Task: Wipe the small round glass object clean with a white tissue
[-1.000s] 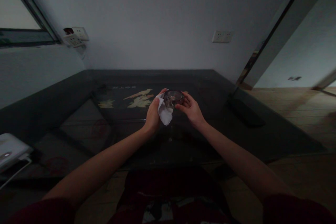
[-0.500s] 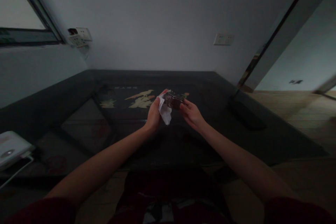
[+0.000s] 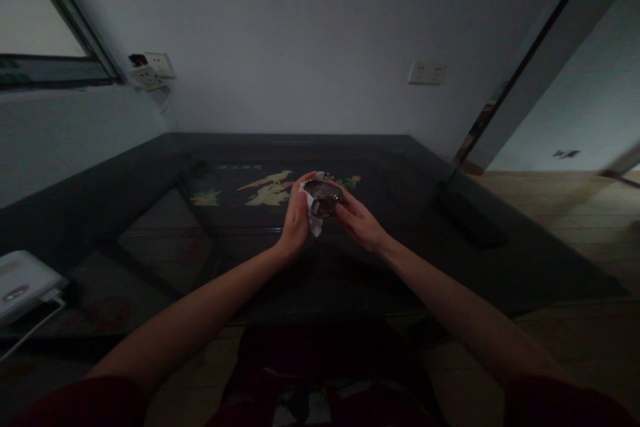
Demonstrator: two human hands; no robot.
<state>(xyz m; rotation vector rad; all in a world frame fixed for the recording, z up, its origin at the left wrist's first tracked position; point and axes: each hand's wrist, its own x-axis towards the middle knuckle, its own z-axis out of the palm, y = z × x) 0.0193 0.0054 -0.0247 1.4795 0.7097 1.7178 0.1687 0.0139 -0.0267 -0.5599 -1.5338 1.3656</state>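
Observation:
My left hand [image 3: 295, 220] is closed on a crumpled white tissue [image 3: 313, 211] and presses it against a small round glass dish [image 3: 324, 197]. My right hand [image 3: 357, 220] grips the dish from the right and below, fingers curled round its edge. The dish is tilted, held in the air above the dark glass table [image 3: 390, 253]. Most of the tissue is hidden between my left palm and the dish.
A white device [image 3: 23, 283] with a cable lies at the table's left edge. A dark flat object [image 3: 467, 217] rests on the table at the right. Wall sockets [image 3: 150, 70] sit at the back left corner, another socket [image 3: 426, 72] on the far wall.
The dish has tipped from level to tilted and my hands have drawn closer together. The tissue now lies tucked against the dish instead of hanging below my left hand.

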